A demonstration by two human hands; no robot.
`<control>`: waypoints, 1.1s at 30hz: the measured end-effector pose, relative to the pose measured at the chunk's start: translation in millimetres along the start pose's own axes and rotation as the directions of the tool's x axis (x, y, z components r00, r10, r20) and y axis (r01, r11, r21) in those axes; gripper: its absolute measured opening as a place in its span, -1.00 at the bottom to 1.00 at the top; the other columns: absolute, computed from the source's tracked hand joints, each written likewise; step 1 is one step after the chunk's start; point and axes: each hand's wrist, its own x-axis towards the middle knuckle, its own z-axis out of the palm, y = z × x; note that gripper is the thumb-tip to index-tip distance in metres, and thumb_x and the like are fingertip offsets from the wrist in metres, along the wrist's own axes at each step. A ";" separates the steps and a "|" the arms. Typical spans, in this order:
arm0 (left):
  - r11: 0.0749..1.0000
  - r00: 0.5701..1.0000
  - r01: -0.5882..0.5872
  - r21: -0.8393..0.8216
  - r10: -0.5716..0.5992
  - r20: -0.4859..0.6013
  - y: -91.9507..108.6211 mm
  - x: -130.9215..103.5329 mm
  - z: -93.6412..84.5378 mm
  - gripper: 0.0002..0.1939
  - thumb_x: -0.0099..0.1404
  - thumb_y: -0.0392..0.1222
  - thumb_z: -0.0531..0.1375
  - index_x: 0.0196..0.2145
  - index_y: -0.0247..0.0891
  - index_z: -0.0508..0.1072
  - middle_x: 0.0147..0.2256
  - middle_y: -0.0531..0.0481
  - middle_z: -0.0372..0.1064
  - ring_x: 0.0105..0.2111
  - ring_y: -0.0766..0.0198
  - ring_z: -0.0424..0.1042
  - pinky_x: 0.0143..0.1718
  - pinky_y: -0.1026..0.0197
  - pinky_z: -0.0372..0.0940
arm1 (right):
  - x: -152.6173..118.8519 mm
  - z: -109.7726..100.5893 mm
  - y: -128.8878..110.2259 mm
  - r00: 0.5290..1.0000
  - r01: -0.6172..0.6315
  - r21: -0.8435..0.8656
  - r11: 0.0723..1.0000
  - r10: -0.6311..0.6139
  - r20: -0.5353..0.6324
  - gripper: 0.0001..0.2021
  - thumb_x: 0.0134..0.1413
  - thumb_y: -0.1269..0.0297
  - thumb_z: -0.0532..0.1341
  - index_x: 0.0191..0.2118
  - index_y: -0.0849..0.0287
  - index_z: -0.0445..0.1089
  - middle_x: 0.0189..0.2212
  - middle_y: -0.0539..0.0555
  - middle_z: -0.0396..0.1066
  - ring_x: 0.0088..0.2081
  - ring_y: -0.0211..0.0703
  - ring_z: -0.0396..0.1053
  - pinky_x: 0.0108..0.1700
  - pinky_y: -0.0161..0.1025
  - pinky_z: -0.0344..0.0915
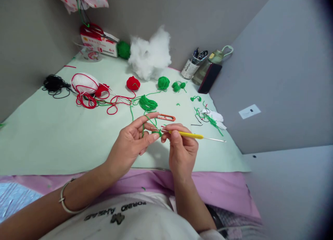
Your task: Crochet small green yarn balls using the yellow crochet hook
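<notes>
My left hand [134, 137] pinches a small piece of green crochet work [159, 132] between thumb and fingers, with green yarn running over its raised index finger. A crochet hook with a yellow handle [194, 135] is gripped in my right hand [182, 146]; its metal tip meets the green work. The yarn leads back toward a loose green skein [147, 103] on the table. Just beyond my fingers lies an orange utility knife [167, 117].
Red yarn ball [133, 83], green yarn ball [163, 83] and white stuffing [149, 54] stand farther back. Left are black yarn [55, 84] and white yarn wound with red [84, 83]. Right are yarn scraps [212, 120], a phone [210, 78], a pen cup [190, 69] and grey partitions.
</notes>
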 end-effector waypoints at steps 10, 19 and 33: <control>1.000 1.000 0.012 0.012 -0.012 -0.008 0.3 -1.5 -0.1 -0.44 0.24 -0.34 0.42 0.18 -0.03 0.58 -0.28 0.08 0.47 -0.57 0.54 0.13 -0.61 0.45 0.09 | -1.4 1.0 2.6 1.000 -0.026 0.031 0.999 0.026 -0.007 -0.85 0.37 0.26 0.27 -0.16 -0.01 0.64 -0.25 -0.01 0.62 -0.38 -0.29 0.48 -0.26 -0.24 0.42; 0.987 0.992 0.122 -0.102 -0.121 0.020 5.2 -1.0 4.1 -0.44 0.26 -0.21 0.46 0.20 -0.11 0.55 -0.28 0.07 0.46 -0.62 0.60 0.08 -0.64 0.45 0.03 | 0.4 1.1 2.3 0.999 -0.040 -0.004 0.999 0.040 -0.001 -0.86 0.33 0.22 0.30 -0.19 0.00 0.65 -0.28 0.01 0.60 -0.42 -0.28 0.42 -0.31 -0.24 0.37; 1.000 1.000 0.006 -0.013 -0.006 0.009 2.0 -0.6 4.0 -0.53 0.27 -0.22 0.46 0.12 0.05 0.60 -0.31 0.16 0.39 -0.60 0.58 0.13 -0.62 0.44 0.05 | 6.5 2.8 2.1 0.925 -0.356 0.359 0.863 0.380 0.003 -0.81 0.16 0.07 0.43 -0.28 0.06 0.55 -0.33 -0.02 0.60 -0.48 -0.39 0.36 -0.39 -0.39 0.38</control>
